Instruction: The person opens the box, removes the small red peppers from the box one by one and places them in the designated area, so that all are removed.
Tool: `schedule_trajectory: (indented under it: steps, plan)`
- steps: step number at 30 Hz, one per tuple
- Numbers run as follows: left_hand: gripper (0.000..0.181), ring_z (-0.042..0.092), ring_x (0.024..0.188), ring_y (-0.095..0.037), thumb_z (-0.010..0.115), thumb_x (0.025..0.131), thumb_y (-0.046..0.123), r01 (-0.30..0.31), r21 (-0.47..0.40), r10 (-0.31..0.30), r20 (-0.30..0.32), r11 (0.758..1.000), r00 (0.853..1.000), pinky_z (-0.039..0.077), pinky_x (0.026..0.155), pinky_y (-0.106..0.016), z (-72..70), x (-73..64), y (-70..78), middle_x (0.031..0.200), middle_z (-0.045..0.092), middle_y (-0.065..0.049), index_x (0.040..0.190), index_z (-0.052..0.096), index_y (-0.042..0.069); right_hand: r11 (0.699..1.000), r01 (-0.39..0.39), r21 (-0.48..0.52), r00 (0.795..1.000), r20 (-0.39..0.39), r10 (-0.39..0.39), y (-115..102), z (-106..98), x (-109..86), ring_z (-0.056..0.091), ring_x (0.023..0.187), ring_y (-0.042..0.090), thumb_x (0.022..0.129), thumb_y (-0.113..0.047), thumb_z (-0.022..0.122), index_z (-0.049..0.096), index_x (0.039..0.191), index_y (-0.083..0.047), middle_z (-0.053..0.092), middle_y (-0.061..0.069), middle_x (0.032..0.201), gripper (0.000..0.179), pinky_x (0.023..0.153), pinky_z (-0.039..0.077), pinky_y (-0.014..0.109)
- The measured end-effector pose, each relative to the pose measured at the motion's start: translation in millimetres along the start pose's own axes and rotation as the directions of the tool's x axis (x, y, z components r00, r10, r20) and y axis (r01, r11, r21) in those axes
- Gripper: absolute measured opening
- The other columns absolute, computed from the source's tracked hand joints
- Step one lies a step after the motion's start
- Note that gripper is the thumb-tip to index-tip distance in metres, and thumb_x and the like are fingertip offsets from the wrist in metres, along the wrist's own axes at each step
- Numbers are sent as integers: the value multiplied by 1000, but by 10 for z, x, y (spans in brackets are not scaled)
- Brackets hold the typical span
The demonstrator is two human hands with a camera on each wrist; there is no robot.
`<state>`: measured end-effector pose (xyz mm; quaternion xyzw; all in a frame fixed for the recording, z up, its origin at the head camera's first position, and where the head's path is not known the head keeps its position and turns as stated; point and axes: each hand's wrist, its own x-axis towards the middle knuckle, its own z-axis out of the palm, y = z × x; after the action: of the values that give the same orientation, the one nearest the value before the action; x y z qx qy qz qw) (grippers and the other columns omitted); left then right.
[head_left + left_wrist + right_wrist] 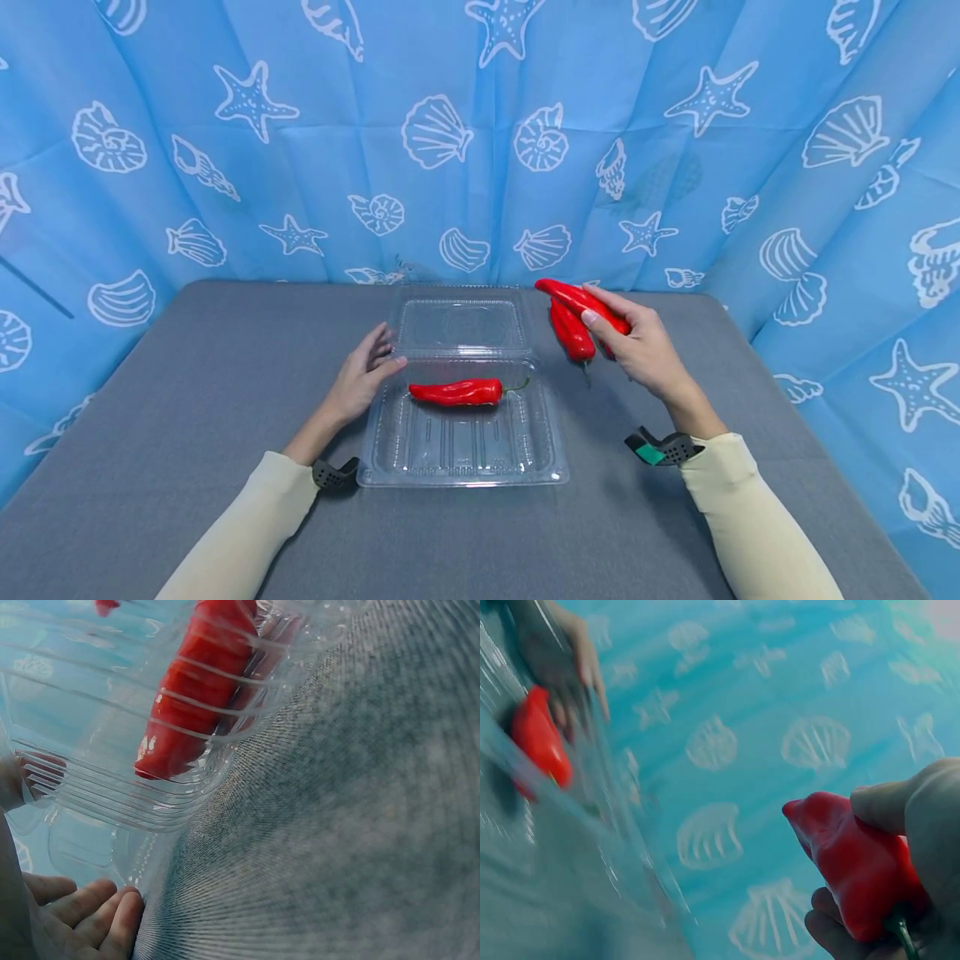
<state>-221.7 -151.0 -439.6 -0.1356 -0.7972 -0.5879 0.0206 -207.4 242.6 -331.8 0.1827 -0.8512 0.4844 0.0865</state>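
Note:
My right hand (648, 346) pinches a red chili pepper (566, 293) between thumb and fingers, its tip pointing left. In the right wrist view the green stem of this held pepper (866, 862) hangs near the palm. Just under it in the head view is another red pepper (572, 337), stem toward me. One more red pepper (457, 392) lies crosswise inside the clear plastic container (450, 462). At the container's left side, my left hand (358, 379) has relaxed fingers, its thumb right at the rim. Those fingers (82, 907) also show in the left wrist view.
The container's clear lid (461, 321) is folded back, flat toward the far table edge. A grey cloth (247, 375) covers the table. Behind it hangs a blue curtain (480, 200) with white shells and starfish. Dark wrist straps (337, 475) sit on both arms.

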Motion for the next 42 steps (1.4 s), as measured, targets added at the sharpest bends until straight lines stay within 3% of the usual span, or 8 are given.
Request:
schedule_trajectory:
  steps: [7,12,16,18,21,24,26,42]
  plan:
    - [78,36,143,-44,62,100,21,3,1,-3,-4,1000,1000,31,119,-53,-2,-5,6,159,31,-29,158,18,-7,991,-133,-15,978,-162,129,309,-325,32,53,104,19,105,-31,56,44,155,-10,53,23,140,55,70,51,10]
    - [78,36,143,-44,62,100,21,-1,-1,1,1,1000,1000,30,119,-53,-5,-1,-3,159,31,-29,159,17,-6,969,-242,-47,939,-262,222,600,-497,28,47,119,30,106,-37,51,39,156,-6,45,25,149,60,76,48,7]
    - [78,35,143,-44,62,100,21,-1,4,1,3,1000,1000,30,119,-53,-5,-5,-6,159,31,-28,159,17,-6,945,-316,-78,914,-294,281,818,-566,1,45,125,36,106,-41,49,38,157,-7,45,24,150,62,78,44,8]
    - [78,35,143,-44,61,101,22,-3,4,3,3,1000,1000,30,119,-53,-4,-5,-8,159,31,-28,159,17,-6,934,-345,-93,905,-298,305,919,-589,-21,44,128,38,106,-42,48,37,157,-7,44,24,151,63,80,45,10]
    - [78,35,143,-43,61,101,21,-1,2,1,2,1000,1000,30,119,-52,-2,-1,-18,159,31,-28,159,17,-6,923,-368,-113,894,-314,318,1072,-611,-40,44,132,41,107,-40,47,38,156,-3,44,26,152,62,97,51,27]
    - [78,35,143,-44,61,101,21,-4,-5,4,1,1000,1000,30,119,-52,-1,3,-26,159,31,-28,159,17,-6,914,-388,-118,882,-335,332,1208,-623,-58,40,138,43,107,-36,48,38,155,0,43,27,153,60,111,42,49]
    - [78,36,143,-44,62,100,20,-4,-7,4,0,1000,1000,30,119,-52,0,4,-23,159,31,-28,158,18,-6,910,-398,-117,874,-348,338,1279,-625,-71,38,140,45,107,-34,48,38,154,1,41,29,153,59,114,36,57]
    - [78,36,143,-43,62,100,21,8,7,-8,-2,1000,1000,31,119,-52,-1,-5,-6,159,31,-27,159,18,-6,852,-488,-191,820,-435,373,1552,-577,-97,39,141,43,105,-33,54,45,152,-4,44,26,152,56,115,34,57]
